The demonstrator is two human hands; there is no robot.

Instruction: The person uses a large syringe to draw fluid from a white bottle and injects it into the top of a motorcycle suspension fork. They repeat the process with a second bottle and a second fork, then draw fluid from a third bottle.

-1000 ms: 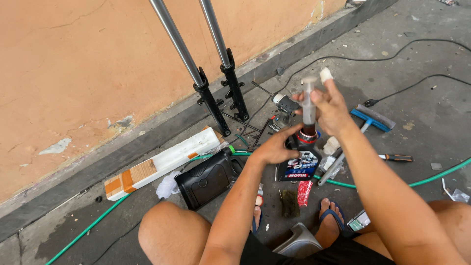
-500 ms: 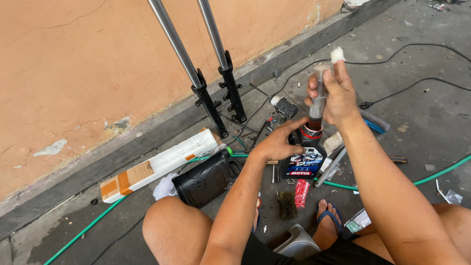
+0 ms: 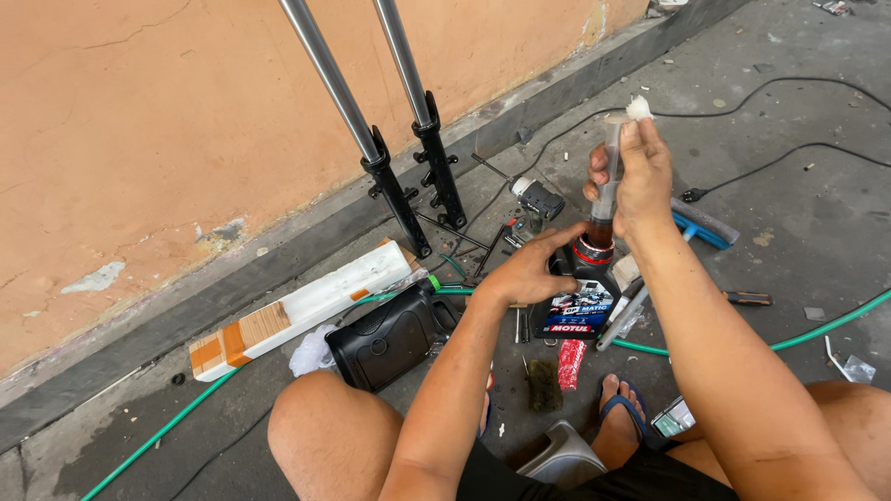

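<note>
Concrete floor by the orange wall: my left hand [image 3: 529, 271] grips the black oil bottle [image 3: 577, 299] standing between my knees, my right hand [image 3: 639, 176] clasps the syringe [image 3: 608, 176] upright in its neck, so I'd draw slowly, keeping the tip submerged.

The scene is lit by even, bright daylight, and no hard shadows are cast. Only soft, faint shade is seen beneath the fork tubes [image 3: 390, 139] and the forearms. No glare is noted. Straight lines are bowed near the edges by the wide lens. Focus is held sharp throughout.
</note>
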